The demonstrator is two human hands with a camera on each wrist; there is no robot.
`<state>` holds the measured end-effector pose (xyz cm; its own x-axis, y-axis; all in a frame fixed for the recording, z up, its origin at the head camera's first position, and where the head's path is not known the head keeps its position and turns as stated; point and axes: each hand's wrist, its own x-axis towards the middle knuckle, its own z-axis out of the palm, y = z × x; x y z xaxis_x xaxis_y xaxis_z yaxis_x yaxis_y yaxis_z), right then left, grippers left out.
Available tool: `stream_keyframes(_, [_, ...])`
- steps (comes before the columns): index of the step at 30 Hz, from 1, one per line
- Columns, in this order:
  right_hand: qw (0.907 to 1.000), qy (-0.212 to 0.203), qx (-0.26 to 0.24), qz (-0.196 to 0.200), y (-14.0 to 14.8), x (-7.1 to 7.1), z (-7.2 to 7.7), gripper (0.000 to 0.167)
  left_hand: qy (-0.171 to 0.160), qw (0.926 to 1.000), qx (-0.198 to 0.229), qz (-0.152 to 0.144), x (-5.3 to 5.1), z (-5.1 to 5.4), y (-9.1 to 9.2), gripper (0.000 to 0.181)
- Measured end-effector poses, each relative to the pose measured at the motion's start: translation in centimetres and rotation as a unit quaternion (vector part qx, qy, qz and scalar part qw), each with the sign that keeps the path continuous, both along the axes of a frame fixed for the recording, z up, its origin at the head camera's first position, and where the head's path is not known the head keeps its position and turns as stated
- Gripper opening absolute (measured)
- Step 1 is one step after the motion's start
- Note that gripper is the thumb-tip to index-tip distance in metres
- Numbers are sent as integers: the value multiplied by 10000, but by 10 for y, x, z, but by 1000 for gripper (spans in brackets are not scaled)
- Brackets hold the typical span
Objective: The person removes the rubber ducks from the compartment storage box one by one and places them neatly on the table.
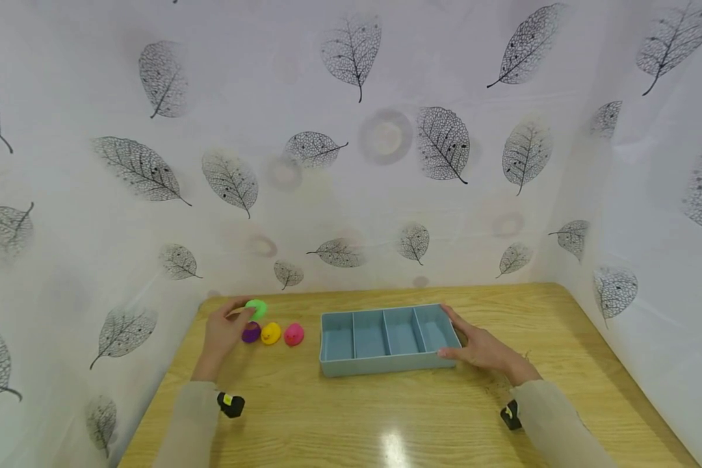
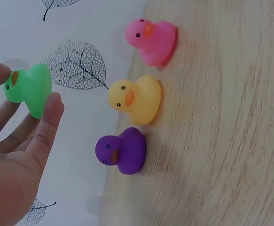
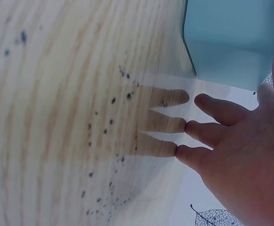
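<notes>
My left hand (image 1: 221,335) pinches a green rubber duck (image 2: 35,84) between thumb and fingers, and the left wrist view shows the duck raised off the table. Beside it stand three more rubber ducks in a row: purple (image 2: 132,150), yellow (image 2: 147,100) and pink (image 2: 160,43). At the table's middle sits a blue-grey compartment box (image 1: 389,364), its dividers making several sections. My right hand (image 1: 485,351) grips the box's right end, thumb at the front corner and forefinger at the back corner. Its other fingers (image 3: 216,134) touch the tabletop beside the box.
The table (image 1: 351,416) has a light wood grain. A white curtain (image 1: 339,195) printed with dark leaves rises along its back and sides. Dark specks mark the wood near my right hand. Small black devices (image 1: 231,404) are at both wrists.
</notes>
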<state>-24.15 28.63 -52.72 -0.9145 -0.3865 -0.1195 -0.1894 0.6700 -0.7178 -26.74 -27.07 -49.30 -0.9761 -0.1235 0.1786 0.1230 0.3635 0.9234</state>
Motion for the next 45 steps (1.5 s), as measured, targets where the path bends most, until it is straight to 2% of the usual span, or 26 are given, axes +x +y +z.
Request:
stream_keyframes(5, [10000,52,41,31,0,0,1,106,18,9998,-62,165,0,-3,-7,36])
stream_keyframes(11, [10000,77,37,6,0,0,1,106,32,9988,-332,369,0,-7,-15,39])
stream_keyframes(19, [10000,67,26,-14,0,0,0,107,-17,9979,-260,590,1,-8,-21,38])
stream_keyframes(28, [9999,101,88,-20,0,0,0,107,9,9970,-342,700,-4,-17,-31,35])
stream_keyframes(32, [9999,97,57,-28,0,-1,0,107,-91,9967,-390,708,-4,-21,-36,38])
stream_keyframes(38, [10000,83,22,-30,1,-1,0,106,-275,9960,-165,838,0,-22,-41,38])
stream_keyframes(45, [9999,80,83,-26,1,-1,-1,108,-442,9929,-303,1063,5,-26,-48,38])
